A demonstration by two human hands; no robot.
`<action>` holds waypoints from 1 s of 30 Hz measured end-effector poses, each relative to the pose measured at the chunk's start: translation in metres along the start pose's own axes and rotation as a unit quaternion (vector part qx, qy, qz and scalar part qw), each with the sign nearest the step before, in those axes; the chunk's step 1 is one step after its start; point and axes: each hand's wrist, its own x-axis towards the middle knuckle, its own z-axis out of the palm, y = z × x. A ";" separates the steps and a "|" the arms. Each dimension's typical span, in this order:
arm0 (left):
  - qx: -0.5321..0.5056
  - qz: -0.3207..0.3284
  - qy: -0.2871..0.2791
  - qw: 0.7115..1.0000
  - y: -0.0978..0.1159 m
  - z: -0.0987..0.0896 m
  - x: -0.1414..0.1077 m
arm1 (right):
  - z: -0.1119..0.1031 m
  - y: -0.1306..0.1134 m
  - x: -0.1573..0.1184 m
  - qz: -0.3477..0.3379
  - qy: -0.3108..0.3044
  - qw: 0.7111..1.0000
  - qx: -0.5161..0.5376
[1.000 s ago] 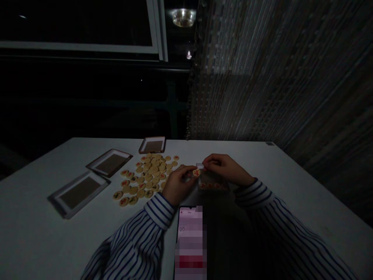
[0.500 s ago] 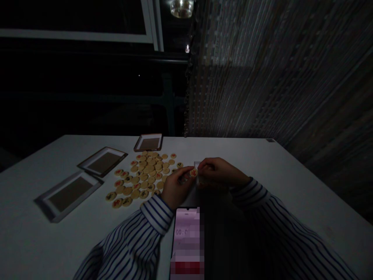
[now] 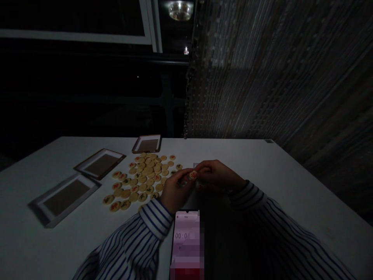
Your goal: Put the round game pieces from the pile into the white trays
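Note:
Between my two hands is a round, pale wooden Chinese chess piece [image 3: 192,174], its red character facing me. My left hand [image 3: 176,188] pinches it from the left, thumb and fingers closed. From the right, my right hand [image 3: 214,173] has its fingers closed at the same piece's edge. Part of a pale box or tray [image 3: 196,165] shows behind and beneath the hands; most of it is hidden in shadow. Left of my left hand lies a loose heap of Chinese chess pieces [image 3: 150,170], some with red or black characters showing, others blank side up.
Three shallow open box parts lie on the white table [image 3: 291,194]: a grey-white one [image 3: 37,210], a brown-edged one [image 3: 116,165] and a smaller one [image 3: 159,146]. A lit phone [image 3: 182,225] with a timer is close in front. A string curtain [image 3: 247,77] hangs beyond the table.
My right fingers have moved left onto the edge of the piece in my left hand. The piece has turned slightly. The whole view has shifted a little.

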 end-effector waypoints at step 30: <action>-0.142 -0.110 -0.001 0.984 0.008 -0.003 0.001 | -0.005 0.003 -0.002 -0.068 -0.001 0.984 -0.165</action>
